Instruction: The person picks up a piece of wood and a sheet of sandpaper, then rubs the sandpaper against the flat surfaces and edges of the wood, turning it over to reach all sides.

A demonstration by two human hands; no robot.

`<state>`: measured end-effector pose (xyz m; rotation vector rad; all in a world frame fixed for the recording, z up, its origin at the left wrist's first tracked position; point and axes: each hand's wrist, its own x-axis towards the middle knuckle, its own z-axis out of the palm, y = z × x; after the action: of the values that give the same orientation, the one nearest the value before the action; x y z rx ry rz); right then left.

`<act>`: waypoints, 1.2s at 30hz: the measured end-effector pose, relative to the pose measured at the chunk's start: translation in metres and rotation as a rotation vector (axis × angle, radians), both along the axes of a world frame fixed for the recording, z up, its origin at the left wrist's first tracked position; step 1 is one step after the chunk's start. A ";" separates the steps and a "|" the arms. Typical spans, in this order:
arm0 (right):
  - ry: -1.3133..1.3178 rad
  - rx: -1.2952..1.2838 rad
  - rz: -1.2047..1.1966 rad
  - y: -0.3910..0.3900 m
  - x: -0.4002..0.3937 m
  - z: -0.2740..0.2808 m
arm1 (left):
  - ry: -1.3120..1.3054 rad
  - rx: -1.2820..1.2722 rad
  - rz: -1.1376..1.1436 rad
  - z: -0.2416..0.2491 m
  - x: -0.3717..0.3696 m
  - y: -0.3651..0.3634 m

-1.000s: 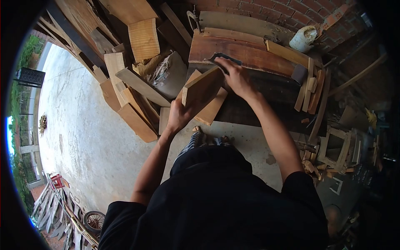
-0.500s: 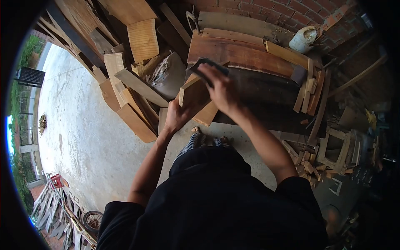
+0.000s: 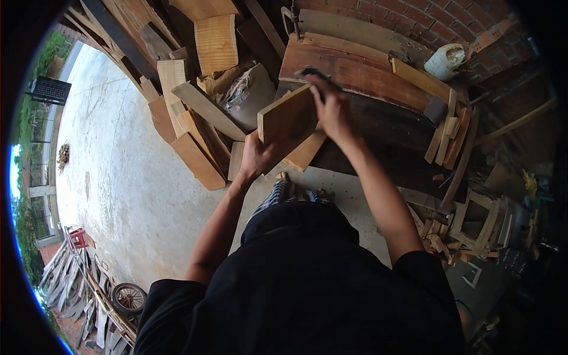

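Note:
My left hand grips a flat wooden board near its lower left end, holding it tilted on edge above the bench. At the board's far upper edge, my right hand is closed on a dark sheet that looks like sandpaper. The fingers and the sheet are smeared by motion, and part of the sheet is hidden behind the fingers. Beneath the right arm lies the dark bench top, with a reddish-brown plank along its back.
Offcut boards lean at the left. A clamp stands at the bench's back corner. Wood strips, a dark block and a white container are at the right. Scrap wood lies on the floor.
My right hand has slid the sandpaper along the board's edge, away from the left hand and to the right. The left hand still holds the board. The whole view has shifted slightly.

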<state>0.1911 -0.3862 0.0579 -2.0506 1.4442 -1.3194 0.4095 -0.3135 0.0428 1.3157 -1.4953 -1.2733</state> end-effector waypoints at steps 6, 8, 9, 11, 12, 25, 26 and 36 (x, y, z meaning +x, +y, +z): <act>-0.050 0.057 -0.277 -0.026 -0.064 -0.048 | 0.019 -0.013 -0.003 -0.011 0.013 -0.008; -0.281 0.289 -0.310 -0.017 -0.062 -0.029 | 0.196 0.197 -0.011 0.004 0.013 -0.008; -0.285 0.289 -0.313 -0.016 -0.061 -0.018 | 0.192 0.197 -0.014 0.011 0.014 -0.009; -0.215 0.416 -0.284 -0.013 -0.056 0.004 | 0.403 0.371 0.055 0.018 0.014 -0.013; -0.214 0.412 -0.287 -0.009 -0.054 0.016 | 0.496 0.415 0.022 0.017 0.015 -0.015; 0.290 -0.126 0.189 0.035 0.058 0.036 | 0.396 0.133 -0.039 -0.006 -0.021 -0.024; 0.290 -0.126 0.188 0.031 0.055 0.037 | 0.494 0.210 0.056 0.001 -0.029 -0.020; 0.114 -0.067 0.102 0.044 0.053 0.034 | 0.332 0.274 0.108 0.012 -0.032 0.001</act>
<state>0.2439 -0.3421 0.0921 -2.2446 1.3379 -1.2444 0.3776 -0.3129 0.0552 1.2596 -1.0345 -1.5781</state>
